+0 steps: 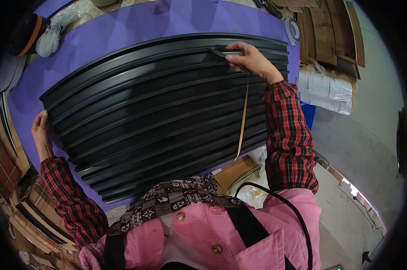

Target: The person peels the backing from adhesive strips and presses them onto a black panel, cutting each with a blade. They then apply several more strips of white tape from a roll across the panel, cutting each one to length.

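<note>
Long black ribbed strips (145, 103) lie side by side across a purple tabletop (176, 20). At their left end, my left hand (41, 130) has its fingers together on the corner of a strip. My right hand (246, 58) is over the upper right part of the strips, thumb and fingers pinching the end of a thin dark strip (218, 52). Below the right hand, a narrow yellowish band (243, 119) hangs or lies across the black strips; whether the hand holds its upper end cannot be made out.
A tape roll (292, 30) is at the table's upper right. Beyond are cardboard sheets (322, 31) and plastic-wrapped white bundles (326, 90). A dark bin with an orange band (31, 36) and a plastic bag (50, 40) stand upper left. Cardboard (235, 173) lies near my body.
</note>
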The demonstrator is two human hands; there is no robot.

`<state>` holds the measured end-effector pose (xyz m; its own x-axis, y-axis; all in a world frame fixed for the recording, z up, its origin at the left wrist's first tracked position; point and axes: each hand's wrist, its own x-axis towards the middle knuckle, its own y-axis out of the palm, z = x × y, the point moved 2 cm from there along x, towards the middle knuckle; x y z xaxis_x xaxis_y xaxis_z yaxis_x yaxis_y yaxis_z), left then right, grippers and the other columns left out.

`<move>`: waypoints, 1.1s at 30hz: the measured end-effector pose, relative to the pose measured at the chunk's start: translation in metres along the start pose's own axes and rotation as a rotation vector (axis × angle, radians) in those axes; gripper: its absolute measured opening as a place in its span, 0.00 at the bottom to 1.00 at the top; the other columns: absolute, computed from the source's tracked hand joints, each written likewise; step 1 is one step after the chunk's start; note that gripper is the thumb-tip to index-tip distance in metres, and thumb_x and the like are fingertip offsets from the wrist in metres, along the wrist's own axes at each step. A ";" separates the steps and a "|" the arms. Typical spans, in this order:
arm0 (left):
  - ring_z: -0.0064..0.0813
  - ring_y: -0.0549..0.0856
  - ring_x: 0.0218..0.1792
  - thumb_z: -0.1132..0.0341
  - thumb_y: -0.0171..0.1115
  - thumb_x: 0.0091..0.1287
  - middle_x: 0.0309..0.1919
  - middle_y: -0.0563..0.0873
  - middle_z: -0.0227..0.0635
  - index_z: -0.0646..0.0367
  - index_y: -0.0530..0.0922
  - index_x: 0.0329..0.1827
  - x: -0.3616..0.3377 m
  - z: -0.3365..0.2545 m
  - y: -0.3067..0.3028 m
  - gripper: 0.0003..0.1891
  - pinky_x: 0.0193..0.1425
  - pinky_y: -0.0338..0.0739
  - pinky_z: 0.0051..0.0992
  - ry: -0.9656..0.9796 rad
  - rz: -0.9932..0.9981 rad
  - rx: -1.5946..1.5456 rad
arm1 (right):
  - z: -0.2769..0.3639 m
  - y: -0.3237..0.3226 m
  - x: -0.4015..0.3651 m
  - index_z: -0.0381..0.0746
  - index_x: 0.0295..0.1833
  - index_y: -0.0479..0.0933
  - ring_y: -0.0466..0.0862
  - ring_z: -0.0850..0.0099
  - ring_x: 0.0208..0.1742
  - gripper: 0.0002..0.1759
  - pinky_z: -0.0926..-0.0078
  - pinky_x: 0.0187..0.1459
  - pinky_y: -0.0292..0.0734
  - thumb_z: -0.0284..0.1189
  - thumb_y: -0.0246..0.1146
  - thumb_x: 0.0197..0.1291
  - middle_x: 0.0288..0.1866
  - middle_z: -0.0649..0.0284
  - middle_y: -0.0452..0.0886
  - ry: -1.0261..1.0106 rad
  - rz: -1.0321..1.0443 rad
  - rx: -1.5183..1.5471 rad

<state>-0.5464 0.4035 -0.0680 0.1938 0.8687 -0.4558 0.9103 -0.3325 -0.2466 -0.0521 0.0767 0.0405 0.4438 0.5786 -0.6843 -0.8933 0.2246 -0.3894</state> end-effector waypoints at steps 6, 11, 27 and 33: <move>0.11 0.72 0.27 0.66 0.60 0.57 0.27 0.78 0.22 0.58 0.78 0.37 0.006 0.005 0.009 0.08 0.31 0.64 0.11 0.036 0.070 -0.103 | -0.046 -0.069 -0.057 0.33 0.42 0.72 0.73 0.82 0.22 0.12 0.86 0.23 0.68 0.27 0.59 0.51 0.24 0.67 0.75 0.121 0.009 -0.407; 0.16 0.75 0.31 0.66 0.58 0.58 0.29 0.79 0.27 0.62 0.77 0.38 0.023 0.019 0.006 0.10 0.36 0.68 0.15 0.162 0.000 0.087 | -0.038 -0.119 -0.128 0.33 0.36 0.75 0.73 0.82 0.23 0.10 0.85 0.25 0.67 0.29 0.58 0.52 0.23 0.69 0.75 0.034 -0.503 -0.454; 0.17 0.75 0.21 0.74 0.46 0.60 0.26 0.76 0.33 0.65 0.68 0.45 -0.205 -0.063 0.304 0.11 0.22 0.70 0.15 -0.161 0.993 -0.084 | 0.001 0.066 -0.026 0.41 0.41 0.72 0.73 0.59 0.42 0.14 0.65 0.40 0.68 0.29 0.61 0.46 0.37 0.57 0.74 -0.862 -1.026 -0.673; 0.19 0.77 0.31 0.70 0.50 0.61 0.33 0.76 0.34 0.64 0.65 0.51 -0.233 -0.069 0.336 0.15 0.36 0.74 0.16 -0.156 0.932 -0.052 | -0.028 0.014 0.000 0.40 0.32 0.72 0.75 0.58 0.34 0.09 0.63 0.34 0.69 0.35 0.56 0.52 0.31 0.59 0.75 -0.690 -0.668 -0.509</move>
<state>-0.2601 0.1150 0.0142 0.8038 0.2010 -0.5600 0.4292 -0.8477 0.3117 -0.0626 0.0578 0.0173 0.5515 0.8116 0.1928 -0.2813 0.3985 -0.8730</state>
